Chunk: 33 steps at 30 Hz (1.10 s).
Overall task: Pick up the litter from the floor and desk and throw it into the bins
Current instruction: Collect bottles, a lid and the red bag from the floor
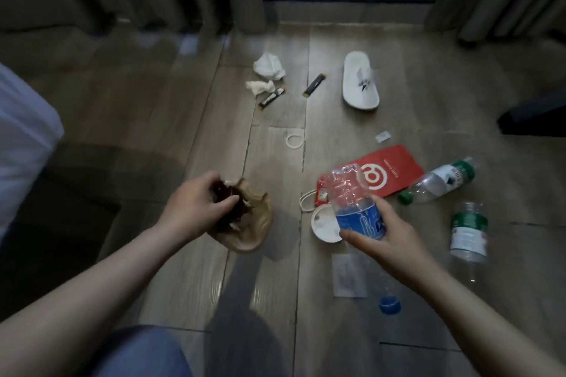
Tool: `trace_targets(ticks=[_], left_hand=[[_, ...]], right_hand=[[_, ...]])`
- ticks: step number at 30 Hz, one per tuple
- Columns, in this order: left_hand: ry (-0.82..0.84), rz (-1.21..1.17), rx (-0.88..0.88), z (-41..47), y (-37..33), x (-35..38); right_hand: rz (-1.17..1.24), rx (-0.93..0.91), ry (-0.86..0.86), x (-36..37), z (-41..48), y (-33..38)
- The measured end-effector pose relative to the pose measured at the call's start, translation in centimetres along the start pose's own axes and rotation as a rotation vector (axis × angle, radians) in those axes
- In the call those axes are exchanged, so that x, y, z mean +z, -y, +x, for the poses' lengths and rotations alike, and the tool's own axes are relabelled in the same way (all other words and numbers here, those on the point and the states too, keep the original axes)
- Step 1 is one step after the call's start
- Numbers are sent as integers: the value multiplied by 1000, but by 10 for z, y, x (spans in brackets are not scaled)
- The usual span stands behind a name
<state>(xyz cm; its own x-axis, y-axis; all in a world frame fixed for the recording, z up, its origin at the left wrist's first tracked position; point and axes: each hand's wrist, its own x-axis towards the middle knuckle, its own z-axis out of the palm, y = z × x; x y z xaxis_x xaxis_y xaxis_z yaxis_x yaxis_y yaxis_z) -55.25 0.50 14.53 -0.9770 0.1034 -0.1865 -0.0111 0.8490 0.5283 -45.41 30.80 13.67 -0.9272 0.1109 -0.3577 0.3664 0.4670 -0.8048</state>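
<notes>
Beyond the near knee, the left hand has its fingers curled round a crumpled brown bag and the right hand grips a clear bottle over the floor; gathering appears under way, and both likely go next to a bin, none visible.

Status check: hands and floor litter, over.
Left hand grips crumpled brown bag. Right hand grips blue-label bottle. Two green-label bottles, red bag, tissues lie on floor. No bin in view.
</notes>
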Motion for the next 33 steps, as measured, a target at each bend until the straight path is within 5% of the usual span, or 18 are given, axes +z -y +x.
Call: trace_targets(ticks=[4,13,21,33], left_hand=[[-72,-117,-16,-16,-93,-67],[46,-228,12,-120,-282,-224],[13,-331,4,-209,-434,-379],[0,-515,191,-267,-545,-481]], right_hand=[[11,49,-92,-66,-34,74],[147,213,-375,-210,-174,258],[184,228,-433,-336,-319,405],[257,145,-603,-420,-448,515]])
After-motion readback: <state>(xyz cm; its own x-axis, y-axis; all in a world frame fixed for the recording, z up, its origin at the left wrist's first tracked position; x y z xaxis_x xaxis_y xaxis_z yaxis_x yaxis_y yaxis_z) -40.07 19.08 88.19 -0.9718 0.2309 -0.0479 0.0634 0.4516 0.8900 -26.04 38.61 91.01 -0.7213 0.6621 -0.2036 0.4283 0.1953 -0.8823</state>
